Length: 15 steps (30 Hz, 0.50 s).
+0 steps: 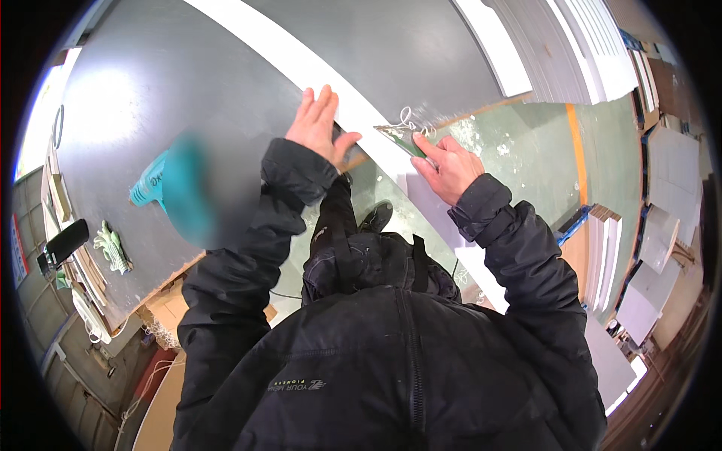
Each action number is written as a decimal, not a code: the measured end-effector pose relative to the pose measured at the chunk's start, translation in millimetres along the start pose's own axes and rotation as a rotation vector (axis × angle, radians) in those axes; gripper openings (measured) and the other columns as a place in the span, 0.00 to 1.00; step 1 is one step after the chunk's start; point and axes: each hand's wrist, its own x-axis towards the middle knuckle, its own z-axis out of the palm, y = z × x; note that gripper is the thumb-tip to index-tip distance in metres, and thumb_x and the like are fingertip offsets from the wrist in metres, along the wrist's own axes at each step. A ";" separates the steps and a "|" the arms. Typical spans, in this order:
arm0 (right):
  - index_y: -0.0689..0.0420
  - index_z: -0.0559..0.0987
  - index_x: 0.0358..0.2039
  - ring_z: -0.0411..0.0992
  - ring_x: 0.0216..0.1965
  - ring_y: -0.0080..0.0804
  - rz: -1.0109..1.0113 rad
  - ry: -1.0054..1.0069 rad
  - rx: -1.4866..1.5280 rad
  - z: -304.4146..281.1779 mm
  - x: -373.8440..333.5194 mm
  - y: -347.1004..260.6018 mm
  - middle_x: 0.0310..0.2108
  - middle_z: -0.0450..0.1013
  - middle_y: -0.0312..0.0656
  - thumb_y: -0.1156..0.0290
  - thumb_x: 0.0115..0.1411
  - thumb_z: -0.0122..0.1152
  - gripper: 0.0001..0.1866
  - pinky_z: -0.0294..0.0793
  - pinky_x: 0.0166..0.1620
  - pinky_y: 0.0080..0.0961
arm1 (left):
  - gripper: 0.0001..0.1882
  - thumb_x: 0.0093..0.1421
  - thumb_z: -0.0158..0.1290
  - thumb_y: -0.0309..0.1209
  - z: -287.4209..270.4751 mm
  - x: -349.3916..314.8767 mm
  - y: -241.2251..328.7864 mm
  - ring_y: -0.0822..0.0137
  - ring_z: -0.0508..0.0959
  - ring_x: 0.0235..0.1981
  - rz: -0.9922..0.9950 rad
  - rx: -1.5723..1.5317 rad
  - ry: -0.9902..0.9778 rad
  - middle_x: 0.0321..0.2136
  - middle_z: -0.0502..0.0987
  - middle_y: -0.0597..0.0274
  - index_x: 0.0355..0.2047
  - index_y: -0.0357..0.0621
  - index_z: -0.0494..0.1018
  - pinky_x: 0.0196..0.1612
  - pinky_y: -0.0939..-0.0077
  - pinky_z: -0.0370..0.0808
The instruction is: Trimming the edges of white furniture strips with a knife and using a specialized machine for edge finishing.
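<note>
A long white strip of board [350,98] runs slantwise from the far left towards my right side. My left hand [322,129] lies along its left edge with the fingers stretched and the thumb apart, gripping nothing. My right hand [453,167] is closed around a green-handled knife [410,144], its index finger laid along the tool. The knife's pointed tip meets the strip's right edge. Beside the blade curls a thin white shaving [407,118].
A dark worktable [218,68] carries a teal heat gun [153,182], partly blurred, plus a patterned glove [112,248] and a black phone [66,242] at left. White panels [594,52] are stacked at far right. White scraps [470,139] litter the green floor [526,158].
</note>
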 end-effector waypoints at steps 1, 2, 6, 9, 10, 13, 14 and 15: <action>0.46 0.74 0.57 0.74 0.28 0.46 -0.005 -0.009 -0.003 -2.6 14.5 -6.1 0.31 0.71 0.46 0.58 0.61 0.58 0.23 0.74 0.33 0.38 | 0.37 0.52 0.64 0.43 -1.5 -0.6 1.1 0.36 0.60 0.63 -0.010 0.002 0.006 0.59 0.65 0.38 0.56 0.29 0.67 0.63 0.57 0.63; 0.46 0.74 0.57 0.74 0.28 0.47 -0.011 -0.019 -0.006 -5.0 29.1 -12.0 0.32 0.71 0.46 0.57 0.62 0.57 0.23 0.74 0.33 0.39 | 0.37 0.51 0.65 0.41 -2.7 -1.5 1.9 0.36 0.61 0.62 -0.004 -0.055 0.016 0.59 0.65 0.38 0.55 0.29 0.67 0.62 0.57 0.64; 0.46 0.75 0.57 0.74 0.29 0.48 0.007 -0.069 -0.024 -12.3 88.4 -35.0 0.31 0.71 0.47 0.56 0.62 0.57 0.23 0.74 0.34 0.41 | 0.37 0.44 0.68 0.33 -8.5 1.8 4.6 0.35 0.65 0.60 0.018 -0.183 0.060 0.55 0.69 0.38 0.53 0.26 0.68 0.59 0.57 0.68; 0.45 0.75 0.56 0.74 0.29 0.49 -0.048 -0.060 -0.043 -13.1 140.4 -57.7 0.30 0.71 0.48 0.56 0.62 0.57 0.23 0.74 0.34 0.42 | 0.38 0.39 0.69 0.29 -14.3 3.4 0.3 0.35 0.67 0.58 -0.032 -0.222 0.049 0.53 0.70 0.39 0.51 0.26 0.69 0.58 0.58 0.70; 0.46 0.75 0.56 0.74 0.30 0.49 -0.049 -0.072 -0.041 -15.5 157.3 -66.4 0.30 0.71 0.49 0.56 0.61 0.57 0.22 0.74 0.35 0.42 | 0.38 0.37 0.69 0.29 -17.9 4.5 -1.7 0.36 0.68 0.57 0.009 -0.206 0.038 0.53 0.70 0.40 0.50 0.26 0.69 0.58 0.58 0.70; 0.45 0.75 0.56 0.75 0.33 0.52 -0.068 -0.107 -0.057 -20.3 205.9 -84.9 0.32 0.72 0.51 0.55 0.62 0.55 0.22 0.74 0.38 0.44 | 0.39 0.35 0.67 0.30 -24.8 5.1 -6.3 0.40 0.69 0.57 0.012 -0.230 0.011 0.53 0.70 0.43 0.50 0.26 0.70 0.58 0.60 0.70; 0.43 0.74 0.56 0.76 0.36 0.54 -0.072 -0.119 -0.066 -21.3 221.6 -89.9 0.35 0.73 0.53 0.54 0.62 0.54 0.22 0.75 0.40 0.47 | 0.38 0.36 0.66 0.30 -26.8 6.8 -6.9 0.40 0.68 0.57 0.035 -0.219 0.006 0.54 0.70 0.43 0.50 0.26 0.70 0.57 0.59 0.70; 0.43 0.74 0.56 0.76 0.36 0.54 -0.086 -0.130 -0.072 -23.2 236.8 -96.8 0.35 0.73 0.53 0.54 0.62 0.54 0.22 0.75 0.40 0.47 | 0.37 0.37 0.65 0.30 -28.3 7.7 -7.2 0.41 0.68 0.58 0.055 -0.207 0.000 0.54 0.70 0.43 0.50 0.26 0.70 0.57 0.59 0.70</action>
